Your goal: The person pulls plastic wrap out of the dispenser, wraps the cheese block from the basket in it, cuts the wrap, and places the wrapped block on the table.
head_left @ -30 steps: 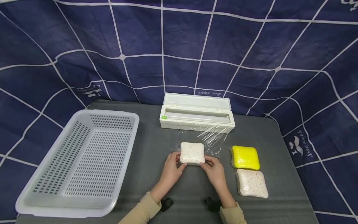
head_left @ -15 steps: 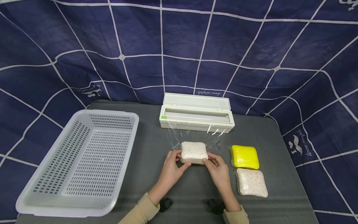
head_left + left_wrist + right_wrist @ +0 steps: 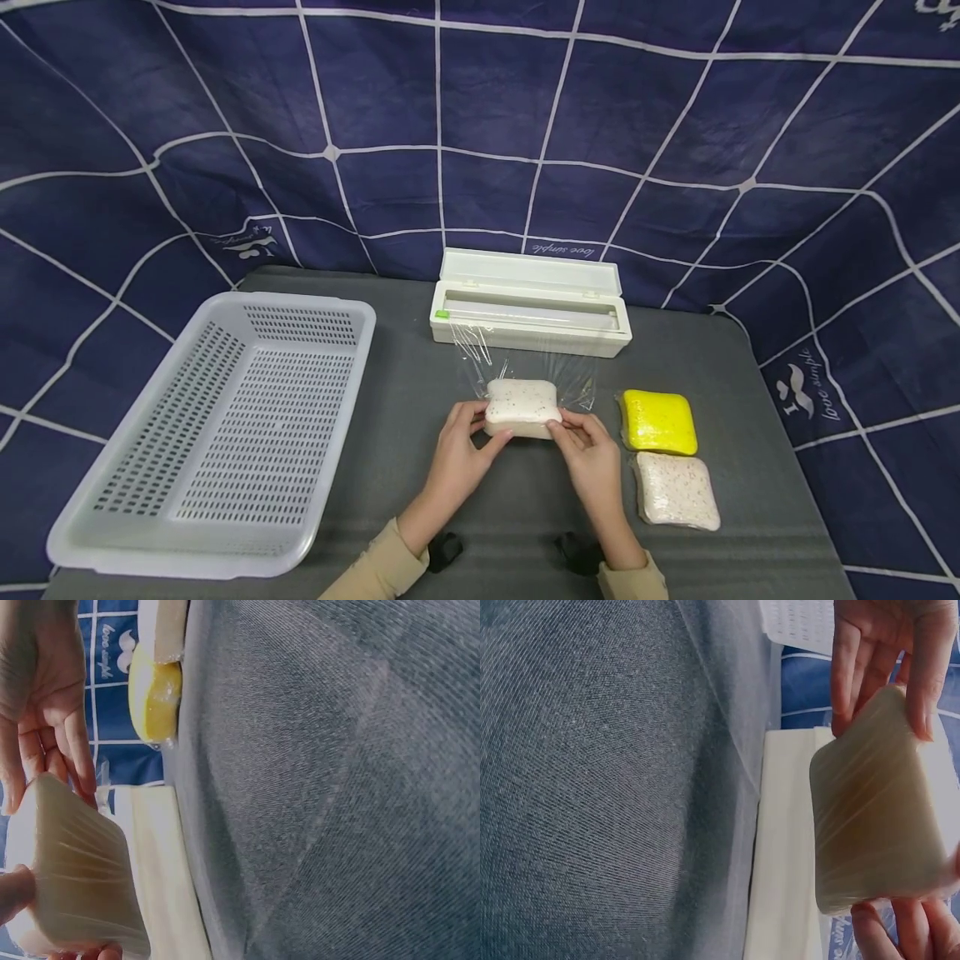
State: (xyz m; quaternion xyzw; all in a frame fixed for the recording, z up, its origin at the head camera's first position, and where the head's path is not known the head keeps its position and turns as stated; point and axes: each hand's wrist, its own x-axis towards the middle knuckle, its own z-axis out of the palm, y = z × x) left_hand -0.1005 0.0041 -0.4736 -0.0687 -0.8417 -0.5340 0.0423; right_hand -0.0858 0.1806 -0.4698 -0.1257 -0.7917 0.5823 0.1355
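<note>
Both hands hold up a white speckled, rounded square block (image 3: 522, 402), soap-like in shape. My left hand (image 3: 454, 457) pinches its left side between thumb and fingers. At the opposite side, the right hand (image 3: 592, 457) grips it the same way. Clear cling film (image 3: 577, 379) runs from the white film dispenser (image 3: 528, 337) behind to the block. In the left wrist view, creased film lies across the block's underside (image 3: 86, 862); the right wrist view shows it too, with the block (image 3: 877, 817) tilted and off the table. The dispenser's lid is raised, its roll visible inside.
On the right lie a yellow film-wrapped block (image 3: 658, 422) and, nearer, a white speckled wrapped one (image 3: 677, 490). A large white perforated basket (image 3: 262, 433) stands at left on the grey table (image 3: 397, 367). A blue checked cloth (image 3: 487, 108) hangs behind.
The block has been raised and tipped, so its near side shows. The film, slack and crumpled earlier, now stretches between dispenser and block. Both hands keep their hold; the right moved slightly rightward.
</note>
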